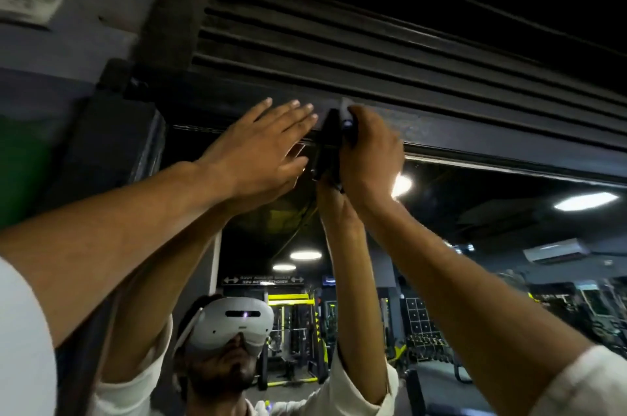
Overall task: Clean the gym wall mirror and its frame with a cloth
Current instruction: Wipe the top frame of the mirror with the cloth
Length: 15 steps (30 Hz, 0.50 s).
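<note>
- Fingers (288, 113) of the left hand (251, 151) lie straight and spread, flat against the dark top frame (475, 130); right hand (369, 151) just beside it, its fingers curled tight round a dark cloth (327, 144) held against the same frame
- mirror (492, 229) directly below the frame, showing both raised arms and a white headset (237, 320)
- reflected black sign (263, 280) with white dumbbell symbols at each end; its lettering is reversed and too small to read surely
- dark slatted panel (339, 42) above the frame; wall air-conditioner (556, 251) reflected at right
</note>
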Tool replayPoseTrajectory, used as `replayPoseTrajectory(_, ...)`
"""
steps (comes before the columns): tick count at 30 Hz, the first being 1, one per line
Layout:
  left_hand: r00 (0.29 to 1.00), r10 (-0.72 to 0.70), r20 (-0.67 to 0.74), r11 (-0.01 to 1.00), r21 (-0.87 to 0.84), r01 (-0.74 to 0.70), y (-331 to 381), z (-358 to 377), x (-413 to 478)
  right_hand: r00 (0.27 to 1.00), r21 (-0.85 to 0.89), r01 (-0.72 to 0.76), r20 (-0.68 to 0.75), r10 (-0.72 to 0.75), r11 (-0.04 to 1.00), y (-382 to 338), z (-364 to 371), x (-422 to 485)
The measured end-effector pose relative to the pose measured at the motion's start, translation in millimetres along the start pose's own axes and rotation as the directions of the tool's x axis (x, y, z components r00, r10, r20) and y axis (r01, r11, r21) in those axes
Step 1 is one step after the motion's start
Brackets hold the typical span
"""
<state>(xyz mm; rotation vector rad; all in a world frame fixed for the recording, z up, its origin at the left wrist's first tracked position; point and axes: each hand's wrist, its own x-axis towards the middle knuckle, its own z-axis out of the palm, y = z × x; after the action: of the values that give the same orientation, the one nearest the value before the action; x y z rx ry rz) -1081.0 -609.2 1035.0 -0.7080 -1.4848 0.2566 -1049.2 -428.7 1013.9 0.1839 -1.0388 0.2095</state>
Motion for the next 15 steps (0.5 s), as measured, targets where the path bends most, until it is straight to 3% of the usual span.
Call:
replayPoseTrajectory(5, 1.000, -0.003, 0.022, 1.000, -0.010, 0.003, -22, -8, -14, 0.979, 0.090, 0.165, 0.101, -0.174, 0.982, -46, 6, -20)
replayPoseTrajectory(8, 0.999, -0.021, 0.027, 0.999, 0.041, 0.020, -48, -17, -23, 0.990, 0.051, 0.119, 0.071, -0.123, 0.992, -40, 5, -3)
replayPoseTrajectory(12, 1.000, -0.020, 0.009, 0.999, 0.036, 0.019, -89, -25, -46, 0.998, 0.002, -0.057, 0.021, 0.057, 0.998, -46, 11, 9)
replayPoseTrajectory(15, 1.000, -0.012, 0.016, 1.000, 0.015, 0.012, -111, -30, -60, 0.998, -0.031, 0.000, 0.061, 0.002, 1.000, -93, 33, -6)
